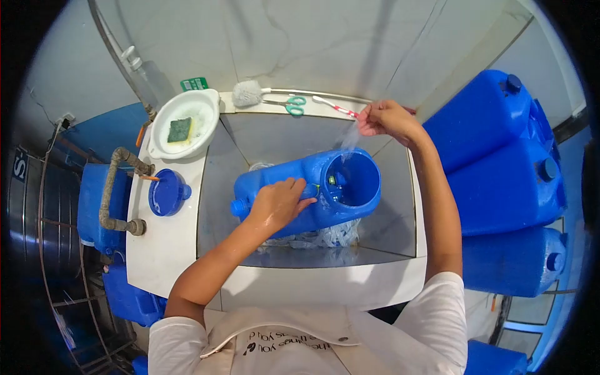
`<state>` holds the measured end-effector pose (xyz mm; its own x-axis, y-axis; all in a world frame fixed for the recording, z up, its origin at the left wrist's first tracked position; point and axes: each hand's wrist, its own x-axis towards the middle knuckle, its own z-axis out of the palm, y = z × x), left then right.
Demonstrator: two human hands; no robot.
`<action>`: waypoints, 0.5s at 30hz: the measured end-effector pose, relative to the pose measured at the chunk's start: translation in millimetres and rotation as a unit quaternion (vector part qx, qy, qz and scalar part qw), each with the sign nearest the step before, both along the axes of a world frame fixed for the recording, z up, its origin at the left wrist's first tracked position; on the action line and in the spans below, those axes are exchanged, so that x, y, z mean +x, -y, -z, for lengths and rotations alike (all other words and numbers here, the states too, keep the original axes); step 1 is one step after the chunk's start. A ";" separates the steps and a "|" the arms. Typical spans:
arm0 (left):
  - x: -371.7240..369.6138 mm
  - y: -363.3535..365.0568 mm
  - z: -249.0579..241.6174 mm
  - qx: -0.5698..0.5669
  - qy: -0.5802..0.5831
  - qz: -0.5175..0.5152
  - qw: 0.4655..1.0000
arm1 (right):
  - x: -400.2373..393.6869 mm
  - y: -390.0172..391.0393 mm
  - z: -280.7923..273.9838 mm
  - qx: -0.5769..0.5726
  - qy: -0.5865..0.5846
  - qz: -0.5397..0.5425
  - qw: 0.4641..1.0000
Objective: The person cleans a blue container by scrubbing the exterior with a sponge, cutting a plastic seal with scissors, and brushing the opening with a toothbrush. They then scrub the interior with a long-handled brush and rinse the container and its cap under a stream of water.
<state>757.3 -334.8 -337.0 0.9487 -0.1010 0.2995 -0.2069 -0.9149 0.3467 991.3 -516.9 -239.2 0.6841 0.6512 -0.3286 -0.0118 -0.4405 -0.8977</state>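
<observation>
Left hand (279,205) closed on blue jug (289,170), right hand (384,121) (fingers curled, hold unclear) near its wide opening

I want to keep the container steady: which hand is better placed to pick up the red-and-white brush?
Probably the right hand: it is beside the striped end of the brush, while the left hand is on the blue container, farther from the ledge.
</observation>
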 end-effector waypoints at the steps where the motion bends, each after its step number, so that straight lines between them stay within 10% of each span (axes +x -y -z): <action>1: 6.3 1.0 -0.6 -0.011 0.010 0.001 1.000 | -2.0 0.0 -1.9 0.008 -0.007 0.008 1.000; 7: 38.0 -7.7 -5.5 -0.067 -0.024 0.037 0.997 | 3.1 -2.5 10.2 -0.005 -0.003 0.025 1.000; 15: 46.1 -9.3 -20.1 -0.055 -0.061 0.040 0.996 | 129.4 44.3 120.4 -0.179 0.530 0.132 0.818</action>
<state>803.4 -325.5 -316.9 0.9689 -0.1503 0.1967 -0.2278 -0.8520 0.4713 1120.7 -561.2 -359.6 0.8096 0.4263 0.4035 0.5525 -0.7856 -0.2785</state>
